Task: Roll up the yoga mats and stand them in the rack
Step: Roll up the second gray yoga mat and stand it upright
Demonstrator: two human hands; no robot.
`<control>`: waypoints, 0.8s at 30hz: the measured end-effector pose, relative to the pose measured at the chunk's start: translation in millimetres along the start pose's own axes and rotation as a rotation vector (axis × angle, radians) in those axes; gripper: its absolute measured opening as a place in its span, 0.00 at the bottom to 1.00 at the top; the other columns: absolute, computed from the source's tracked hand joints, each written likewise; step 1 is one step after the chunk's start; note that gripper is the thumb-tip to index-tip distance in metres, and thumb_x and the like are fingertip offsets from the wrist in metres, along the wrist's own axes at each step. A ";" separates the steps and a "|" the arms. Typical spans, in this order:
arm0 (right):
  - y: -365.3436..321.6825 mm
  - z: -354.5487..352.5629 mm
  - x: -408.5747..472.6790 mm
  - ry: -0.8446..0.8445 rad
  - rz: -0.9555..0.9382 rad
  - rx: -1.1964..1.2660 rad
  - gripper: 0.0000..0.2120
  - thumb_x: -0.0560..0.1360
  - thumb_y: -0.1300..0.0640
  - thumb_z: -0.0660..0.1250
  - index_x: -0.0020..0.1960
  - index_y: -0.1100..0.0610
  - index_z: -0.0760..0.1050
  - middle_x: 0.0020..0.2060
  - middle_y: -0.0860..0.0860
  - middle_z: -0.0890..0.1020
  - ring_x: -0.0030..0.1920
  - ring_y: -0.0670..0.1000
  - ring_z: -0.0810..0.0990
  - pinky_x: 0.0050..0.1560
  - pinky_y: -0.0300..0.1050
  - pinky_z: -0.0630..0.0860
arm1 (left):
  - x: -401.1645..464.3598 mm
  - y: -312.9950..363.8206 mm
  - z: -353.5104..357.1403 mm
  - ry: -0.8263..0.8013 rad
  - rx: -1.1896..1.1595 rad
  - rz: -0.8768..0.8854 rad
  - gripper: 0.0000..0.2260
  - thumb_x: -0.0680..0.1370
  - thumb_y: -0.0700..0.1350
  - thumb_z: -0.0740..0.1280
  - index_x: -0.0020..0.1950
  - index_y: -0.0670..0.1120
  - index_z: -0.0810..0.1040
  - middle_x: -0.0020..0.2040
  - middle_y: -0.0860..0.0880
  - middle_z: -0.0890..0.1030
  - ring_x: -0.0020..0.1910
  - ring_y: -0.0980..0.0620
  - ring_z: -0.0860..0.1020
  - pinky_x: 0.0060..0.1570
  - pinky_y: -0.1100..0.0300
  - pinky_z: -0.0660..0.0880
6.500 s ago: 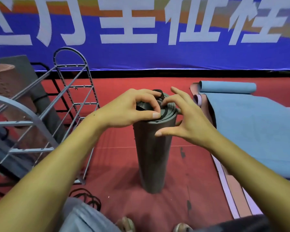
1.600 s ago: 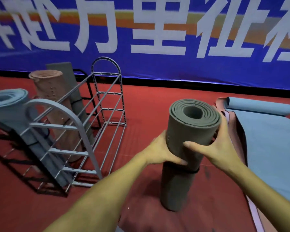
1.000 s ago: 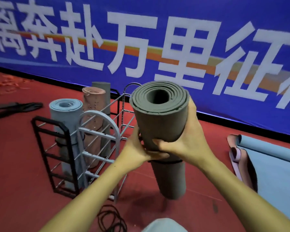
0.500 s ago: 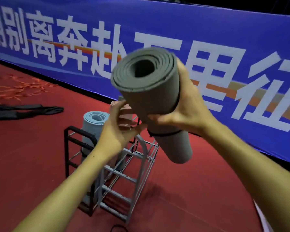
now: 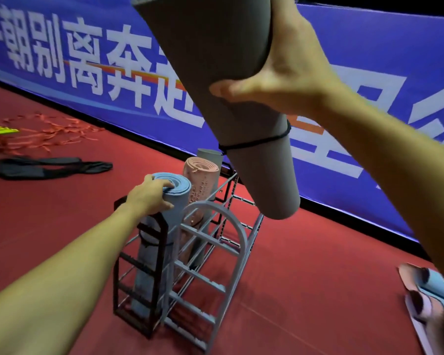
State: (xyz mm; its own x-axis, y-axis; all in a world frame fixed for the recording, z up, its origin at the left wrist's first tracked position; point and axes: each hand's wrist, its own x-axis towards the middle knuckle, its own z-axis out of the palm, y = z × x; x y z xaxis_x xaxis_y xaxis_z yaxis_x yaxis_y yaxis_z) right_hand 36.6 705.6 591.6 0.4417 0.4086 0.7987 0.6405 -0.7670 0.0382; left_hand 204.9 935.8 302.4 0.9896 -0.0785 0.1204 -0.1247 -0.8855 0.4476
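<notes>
While the right hand grips the grey mat, its long axis slants down toward the rack below; the left hand holds the blue mat.

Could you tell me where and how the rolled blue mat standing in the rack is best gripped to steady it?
Grip the rolled blue mat round its top end, from above: only that stands clear of the rack.

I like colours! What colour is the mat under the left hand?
Light blue, seen in the head view.

Grey mat, blue banner
</notes>
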 end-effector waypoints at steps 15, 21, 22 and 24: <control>-2.0 52.5 7.5 0.083 0.018 0.257 0.64 0.61 0.41 0.83 0.85 0.53 0.49 0.78 0.46 0.68 0.75 0.50 0.70 0.64 0.58 0.78 | 10.6 -6.4 29.9 0.211 -0.053 -0.076 0.22 0.74 0.48 0.75 0.63 0.50 0.70 0.67 0.42 0.66 0.51 0.31 0.81 0.51 0.46 0.75; -3.0 52.5 9.2 0.150 -0.035 0.284 0.64 0.63 0.42 0.84 0.84 0.60 0.49 0.79 0.52 0.66 0.76 0.52 0.70 0.65 0.56 0.78 | 22.1 -3.6 43.8 0.383 -0.097 -0.094 0.18 0.76 0.45 0.74 0.63 0.49 0.71 0.75 0.42 0.64 0.47 0.31 0.80 0.50 0.45 0.75; -1.7 53.7 9.4 0.162 -0.036 0.285 0.64 0.63 0.42 0.84 0.84 0.61 0.50 0.80 0.53 0.66 0.76 0.52 0.70 0.66 0.55 0.78 | 25.7 -1.8 50.0 0.404 -0.084 -0.070 0.18 0.76 0.44 0.73 0.63 0.49 0.71 0.75 0.43 0.64 0.46 0.31 0.80 0.49 0.45 0.75; 2.2 57.7 7.9 0.183 -0.036 0.287 0.64 0.63 0.42 0.84 0.83 0.63 0.50 0.80 0.55 0.65 0.77 0.53 0.69 0.68 0.54 0.76 | 33.8 5.3 57.4 0.427 -0.069 -0.029 0.18 0.76 0.45 0.73 0.64 0.49 0.71 0.75 0.43 0.64 0.46 0.30 0.80 0.49 0.44 0.75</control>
State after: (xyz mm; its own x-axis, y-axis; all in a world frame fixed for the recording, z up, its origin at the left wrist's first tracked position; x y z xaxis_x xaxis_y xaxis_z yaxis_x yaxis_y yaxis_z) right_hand 77.7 735.7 563.3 0.3122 0.3167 0.8957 0.8156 -0.5728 -0.0818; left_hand 241.8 902.2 258.0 0.8762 0.1557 0.4560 -0.1156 -0.8508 0.5126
